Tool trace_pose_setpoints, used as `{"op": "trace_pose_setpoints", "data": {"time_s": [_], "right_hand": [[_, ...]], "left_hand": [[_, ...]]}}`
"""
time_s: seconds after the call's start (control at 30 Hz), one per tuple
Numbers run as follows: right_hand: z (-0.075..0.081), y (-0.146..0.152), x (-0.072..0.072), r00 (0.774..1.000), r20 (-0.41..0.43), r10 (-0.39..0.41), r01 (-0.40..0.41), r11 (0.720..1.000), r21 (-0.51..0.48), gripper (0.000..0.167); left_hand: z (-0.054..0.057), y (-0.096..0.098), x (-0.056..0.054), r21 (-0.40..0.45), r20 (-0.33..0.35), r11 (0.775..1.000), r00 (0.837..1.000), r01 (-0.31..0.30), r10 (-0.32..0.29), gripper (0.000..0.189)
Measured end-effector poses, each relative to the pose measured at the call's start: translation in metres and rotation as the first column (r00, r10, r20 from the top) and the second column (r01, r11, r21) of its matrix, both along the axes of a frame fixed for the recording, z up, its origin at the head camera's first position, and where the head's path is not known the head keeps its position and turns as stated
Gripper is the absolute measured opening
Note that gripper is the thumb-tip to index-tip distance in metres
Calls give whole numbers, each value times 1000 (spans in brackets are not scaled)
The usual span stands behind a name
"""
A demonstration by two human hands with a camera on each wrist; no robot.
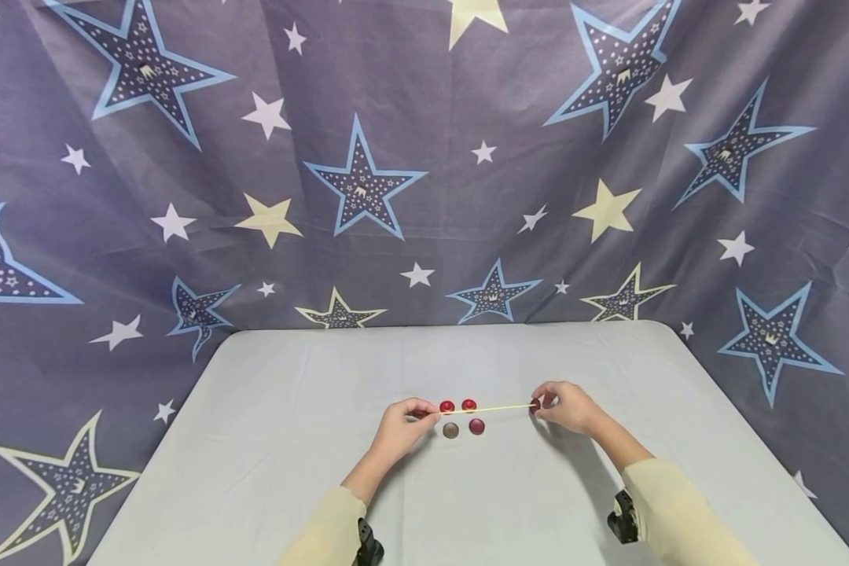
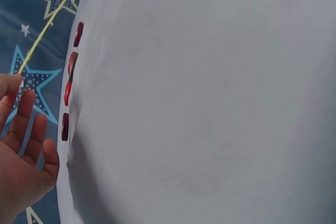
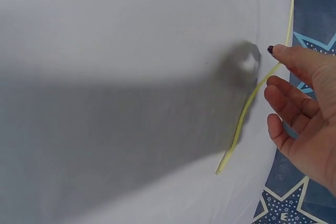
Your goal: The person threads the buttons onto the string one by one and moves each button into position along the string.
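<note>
A yellow string (image 1: 502, 408) stretches taut between the two hands over the table. My left hand (image 1: 398, 431) pinches one end between thumb and index finger, its other fingers spread loosely in the left wrist view. At the other side my right hand (image 1: 569, 406) pinches a dark red button (image 1: 534, 406) that sits on the string. From there the string's tail (image 3: 239, 127) hangs past the fingers in the right wrist view. Two bright red buttons (image 1: 469, 405), a brown button (image 1: 450, 430) and a dark red button (image 1: 477, 426) lie between the hands.
One more dark reddish button (image 1: 419, 413) shows partly behind the left fingers. All this is on a white-covered table (image 1: 311, 377). A purple-grey star-patterned curtain (image 1: 410, 102) stands behind and at both sides. Each sleeved forearm carries a black wrist device (image 1: 624, 519).
</note>
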State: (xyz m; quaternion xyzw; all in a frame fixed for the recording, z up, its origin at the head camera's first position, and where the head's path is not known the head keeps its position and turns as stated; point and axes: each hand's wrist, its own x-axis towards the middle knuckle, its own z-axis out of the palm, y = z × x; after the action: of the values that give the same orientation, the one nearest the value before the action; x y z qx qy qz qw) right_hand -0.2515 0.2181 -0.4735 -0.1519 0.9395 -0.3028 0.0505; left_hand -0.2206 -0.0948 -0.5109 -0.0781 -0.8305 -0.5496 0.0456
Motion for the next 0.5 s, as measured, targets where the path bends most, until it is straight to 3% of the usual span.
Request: {"op": "trace_pose_setpoints", "data": {"time_s": [0.5], "right_hand": [[-4,9,-1,999,-8,-33,33,999,-3,26]], "left_hand": [[5,-3,3,-5,18,1000,1000,-7,7,4]]}}
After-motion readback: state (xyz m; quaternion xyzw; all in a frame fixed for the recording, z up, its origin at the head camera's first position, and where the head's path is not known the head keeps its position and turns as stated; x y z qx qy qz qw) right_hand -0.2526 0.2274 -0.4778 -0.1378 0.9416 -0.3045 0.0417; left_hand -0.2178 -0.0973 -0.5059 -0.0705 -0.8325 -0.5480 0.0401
